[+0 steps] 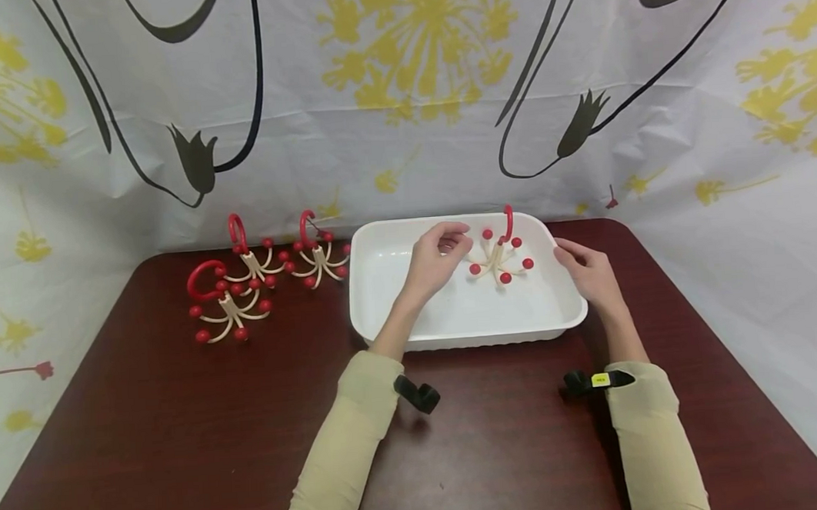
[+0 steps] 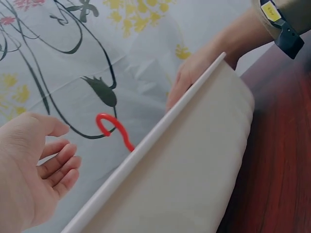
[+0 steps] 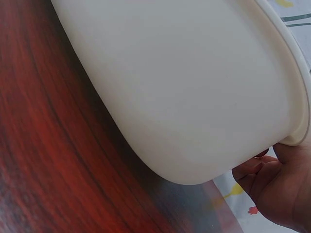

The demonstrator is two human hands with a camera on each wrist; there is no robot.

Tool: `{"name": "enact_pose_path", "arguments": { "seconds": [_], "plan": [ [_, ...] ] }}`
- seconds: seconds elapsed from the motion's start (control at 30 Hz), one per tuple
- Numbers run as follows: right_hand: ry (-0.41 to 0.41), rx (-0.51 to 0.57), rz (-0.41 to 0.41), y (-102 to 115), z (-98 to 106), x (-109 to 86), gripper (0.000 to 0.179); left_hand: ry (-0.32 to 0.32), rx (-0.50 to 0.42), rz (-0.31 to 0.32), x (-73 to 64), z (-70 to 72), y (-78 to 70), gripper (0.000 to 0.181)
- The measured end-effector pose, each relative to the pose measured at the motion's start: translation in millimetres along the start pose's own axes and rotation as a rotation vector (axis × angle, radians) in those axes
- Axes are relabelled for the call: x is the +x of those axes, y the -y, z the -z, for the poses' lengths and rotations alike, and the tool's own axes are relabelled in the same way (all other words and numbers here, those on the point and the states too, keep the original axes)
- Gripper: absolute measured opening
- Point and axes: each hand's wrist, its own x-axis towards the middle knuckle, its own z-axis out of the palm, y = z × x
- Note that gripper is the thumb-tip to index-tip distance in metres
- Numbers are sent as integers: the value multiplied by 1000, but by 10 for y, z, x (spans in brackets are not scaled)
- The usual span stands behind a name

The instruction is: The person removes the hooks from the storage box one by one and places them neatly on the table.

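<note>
In the head view, a white tray (image 1: 426, 332) stands toward the back of the table. Inside it, on the right, sits a hanger (image 1: 497, 259) with a red hook, cream curved arms and red ball tips. My left hand (image 1: 436, 260) hovers over the tray just left of that hanger, fingers loosely bent around nothing. At the tray's right edge my right hand (image 1: 588, 275) grips the rim. The right wrist view shows fingers (image 3: 255, 170) curled beneath the rim. Only the hanger's red hook (image 2: 114, 127) rises above the tray wall in the left wrist view.
Left of the tray, three similar hangers stand on the dark red-brown table (image 1: 181, 421): a front one (image 1: 231, 310), one behind it (image 1: 253, 267) and one nearest the tray (image 1: 320, 261). A flower-printed cloth (image 1: 293, 161) hangs right behind the table.
</note>
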Motion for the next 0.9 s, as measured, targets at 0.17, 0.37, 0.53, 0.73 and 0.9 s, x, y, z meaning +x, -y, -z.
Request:
{"name": "enact_pose_path", "arguments": {
  "seconds": [0.17, 0.37, 0.53, 0.73, 0.9],
  "plan": [
    [8, -2, 11, -8, 10, 0, 52, -22, 5, 22, 59, -173, 17, 24],
    [6, -14, 8, -4, 9, 1, 52, -14, 33, 33, 119, -336, 6, 25],
    [7, -8, 22, -13, 34, -2, 51, 18, 36, 35, 172, -465, -34, 29],
    [7, -5, 27, 7, 33, -12, 51, 24, 41, 57, 233, -582, -48, 28],
    [13, -5, 37, 4, 21, -16, 51, 21, 44, 85, 247, -635, -61, 26]
  ]
}}
